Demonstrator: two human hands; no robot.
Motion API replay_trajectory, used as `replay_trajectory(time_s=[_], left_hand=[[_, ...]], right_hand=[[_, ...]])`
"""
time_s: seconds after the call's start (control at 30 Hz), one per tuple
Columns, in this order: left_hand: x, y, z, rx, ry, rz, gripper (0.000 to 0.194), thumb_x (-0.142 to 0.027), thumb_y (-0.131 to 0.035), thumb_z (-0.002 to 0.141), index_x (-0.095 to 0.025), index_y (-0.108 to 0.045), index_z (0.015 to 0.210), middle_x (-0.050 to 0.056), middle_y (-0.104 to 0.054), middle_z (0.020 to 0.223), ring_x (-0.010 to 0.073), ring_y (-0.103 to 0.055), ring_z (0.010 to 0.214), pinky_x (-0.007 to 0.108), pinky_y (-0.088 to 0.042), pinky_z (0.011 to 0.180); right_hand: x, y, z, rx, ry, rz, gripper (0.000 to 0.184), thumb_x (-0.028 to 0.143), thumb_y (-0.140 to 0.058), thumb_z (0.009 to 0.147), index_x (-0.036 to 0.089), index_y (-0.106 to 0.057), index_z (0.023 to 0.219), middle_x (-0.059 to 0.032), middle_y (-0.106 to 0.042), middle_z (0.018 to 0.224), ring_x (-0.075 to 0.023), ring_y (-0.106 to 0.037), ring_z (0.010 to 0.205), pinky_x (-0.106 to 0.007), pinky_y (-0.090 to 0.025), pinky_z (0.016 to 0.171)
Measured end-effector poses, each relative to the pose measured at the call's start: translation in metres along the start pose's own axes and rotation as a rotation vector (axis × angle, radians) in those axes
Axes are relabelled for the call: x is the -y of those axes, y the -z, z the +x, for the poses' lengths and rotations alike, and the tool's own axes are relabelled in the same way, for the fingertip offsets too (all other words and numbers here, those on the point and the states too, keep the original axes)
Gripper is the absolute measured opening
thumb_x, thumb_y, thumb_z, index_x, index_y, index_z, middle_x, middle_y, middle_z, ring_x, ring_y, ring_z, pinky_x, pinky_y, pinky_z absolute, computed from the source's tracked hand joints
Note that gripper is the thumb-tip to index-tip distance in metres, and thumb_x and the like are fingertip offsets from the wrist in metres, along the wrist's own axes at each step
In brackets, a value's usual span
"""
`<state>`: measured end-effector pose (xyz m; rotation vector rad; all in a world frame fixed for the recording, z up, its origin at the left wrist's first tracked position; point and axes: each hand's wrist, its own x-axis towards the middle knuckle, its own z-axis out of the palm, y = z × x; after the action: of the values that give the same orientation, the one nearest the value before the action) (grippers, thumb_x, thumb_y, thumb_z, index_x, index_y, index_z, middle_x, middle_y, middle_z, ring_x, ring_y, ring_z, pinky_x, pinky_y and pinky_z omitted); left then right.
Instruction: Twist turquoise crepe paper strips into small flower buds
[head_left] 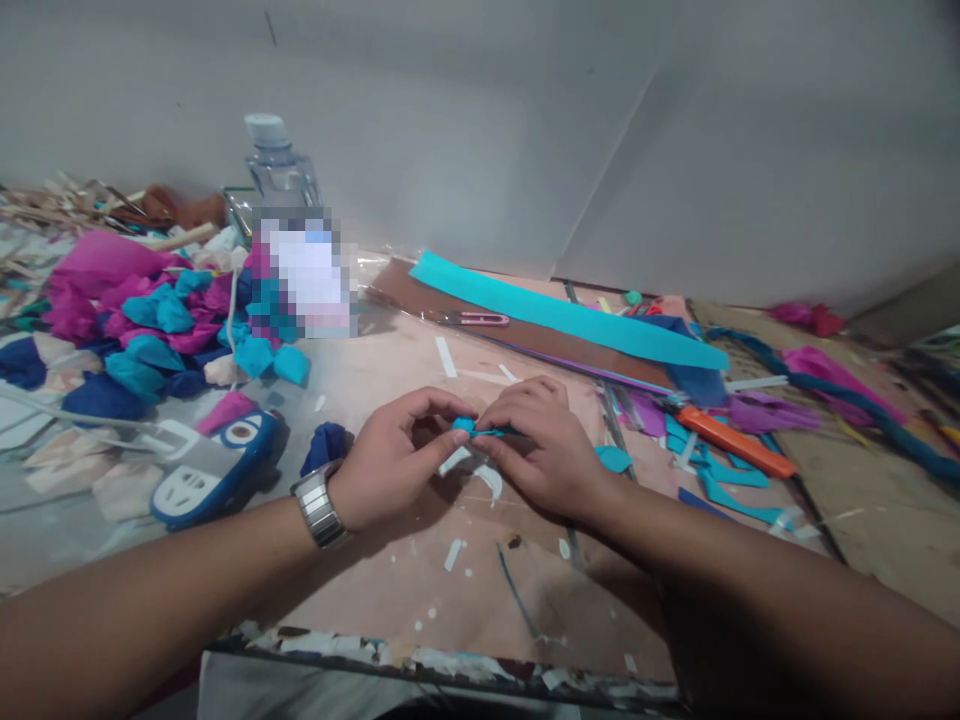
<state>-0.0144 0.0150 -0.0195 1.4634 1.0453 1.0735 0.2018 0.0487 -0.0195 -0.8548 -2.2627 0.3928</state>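
Paper (463, 425), turquoise, its folds too small to read surely, sits over the table (390, 590), pinched in the grip of my left hand (401, 450) and right hand (547, 445). I judge it light, soft, tearable: best held lightly by its ends. Cutter (739, 442) lies rightward.

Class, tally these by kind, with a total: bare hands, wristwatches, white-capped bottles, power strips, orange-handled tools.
Left hand and right hand: 2
Wristwatch: 1
White-capped bottle: 1
Power strip: 1
Orange-handled tool: 1
Total: 6
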Motion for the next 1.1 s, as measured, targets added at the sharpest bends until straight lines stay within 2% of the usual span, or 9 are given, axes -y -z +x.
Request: replay_trajectory(time_s=[0.47,0.73,0.87,1.1], left_hand=[[0.0043,-0.0018,0.0007,0.017,-0.020,-0.088,0.019,-0.025,-0.070,0.096,-0.019,-0.068,0.114,0.007,-0.076,0.113,0.0172,-0.072,0.103,0.032,-0.059,0.094],[0.0035,-0.0049,-0.0003,0.097,0.013,-0.166,0.028,-0.022,-0.067,0.098,-0.019,-0.064,0.126,0.010,-0.072,0.132,0.0201,-0.070,0.121,0.037,-0.055,0.107],[0.0027,-0.0049,-0.0007,0.086,0.022,-0.144,0.029,-0.022,-0.071,0.095,-0.020,-0.065,0.124,0.008,-0.074,0.128,0.0193,-0.071,0.118,0.037,-0.055,0.105],[0.0038,-0.0030,-0.0009,0.026,0.017,-0.072,0.024,-0.025,-0.067,0.098,-0.021,-0.065,0.122,0.007,-0.075,0.121,0.0187,-0.071,0.111,0.035,-0.056,0.099]], right_hand=[[0.0001,0.0007,0.0000,-0.019,-0.018,-0.009,0.011,0.035,-0.069,0.097,0.025,-0.068,0.094,-0.0033,-0.074,0.098,-0.0232,-0.064,0.100,-0.046,-0.039,0.099],[-0.0006,0.0003,-0.0011,-0.073,0.006,-0.003,0.012,0.035,-0.073,0.095,0.025,-0.068,0.100,-0.0056,-0.070,0.108,-0.0254,-0.061,0.106,-0.047,-0.042,0.099],[-0.0007,-0.0005,-0.0002,-0.067,0.008,-0.001,0.012,0.036,-0.071,0.096,0.026,-0.067,0.100,-0.0055,-0.070,0.106,-0.0254,-0.062,0.104,-0.047,-0.043,0.098],[0.0002,-0.0005,-0.0011,-0.061,-0.003,-0.011,0.010,0.034,-0.070,0.097,0.027,-0.068,0.102,-0.0063,-0.071,0.109,-0.0265,-0.062,0.107,-0.048,-0.043,0.099]])
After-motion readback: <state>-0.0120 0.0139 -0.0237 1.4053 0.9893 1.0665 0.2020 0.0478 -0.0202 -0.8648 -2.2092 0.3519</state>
